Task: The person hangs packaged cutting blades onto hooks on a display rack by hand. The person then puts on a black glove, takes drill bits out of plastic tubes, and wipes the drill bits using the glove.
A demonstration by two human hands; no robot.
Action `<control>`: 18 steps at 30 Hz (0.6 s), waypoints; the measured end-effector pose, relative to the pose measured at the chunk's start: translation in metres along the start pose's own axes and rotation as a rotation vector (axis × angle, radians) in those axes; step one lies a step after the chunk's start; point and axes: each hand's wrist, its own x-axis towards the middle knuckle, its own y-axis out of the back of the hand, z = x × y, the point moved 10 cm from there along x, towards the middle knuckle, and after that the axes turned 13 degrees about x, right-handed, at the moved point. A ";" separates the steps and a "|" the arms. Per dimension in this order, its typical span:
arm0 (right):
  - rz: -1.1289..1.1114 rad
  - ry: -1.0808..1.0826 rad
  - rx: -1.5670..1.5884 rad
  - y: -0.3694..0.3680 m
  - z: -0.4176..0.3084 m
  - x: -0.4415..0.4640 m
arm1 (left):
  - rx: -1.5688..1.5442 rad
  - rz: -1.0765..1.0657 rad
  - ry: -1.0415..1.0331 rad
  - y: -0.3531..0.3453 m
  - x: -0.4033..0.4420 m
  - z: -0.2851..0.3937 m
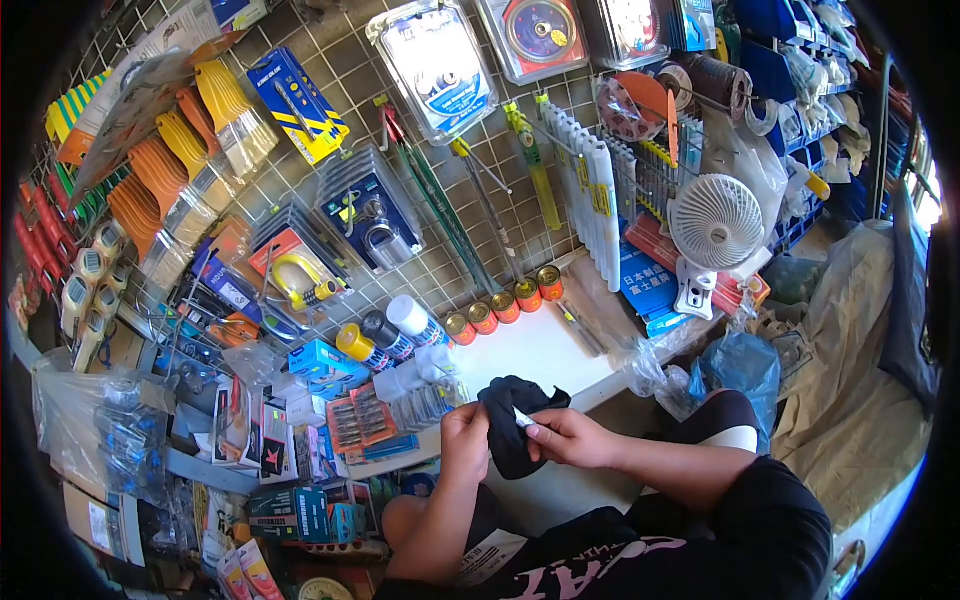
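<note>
A piece of soft black cloth (517,462) hangs bunched between my two hands, in front of my lap; its exact kind cannot be told. My left hand (466,438) is closed on its left edge, fingers pinched together. My right hand (572,440) pinches the cloth's right side between thumb and fingers. A small white piece, like a tag (523,418), shows against the black cloth beside my right thumb. Behind the cloth is a white tabletop (515,352).
Several small orange cans (505,307) line the table's back edge, with spray cans (410,318) to their left. A white fan (716,225) stands at right. Packaged tools hang on the wire grid (330,90). A blue plastic bag (738,370) lies right.
</note>
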 end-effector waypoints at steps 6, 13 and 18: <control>-0.044 -0.036 0.019 0.001 0.009 0.001 | 0.155 -0.002 -0.102 0.004 0.002 0.007; 0.078 0.020 -0.168 0.008 -0.007 0.002 | 0.126 0.196 -0.268 0.011 -0.006 0.035; 0.095 0.263 -0.515 0.011 -0.029 0.001 | -0.118 0.279 -0.269 0.032 -0.003 0.051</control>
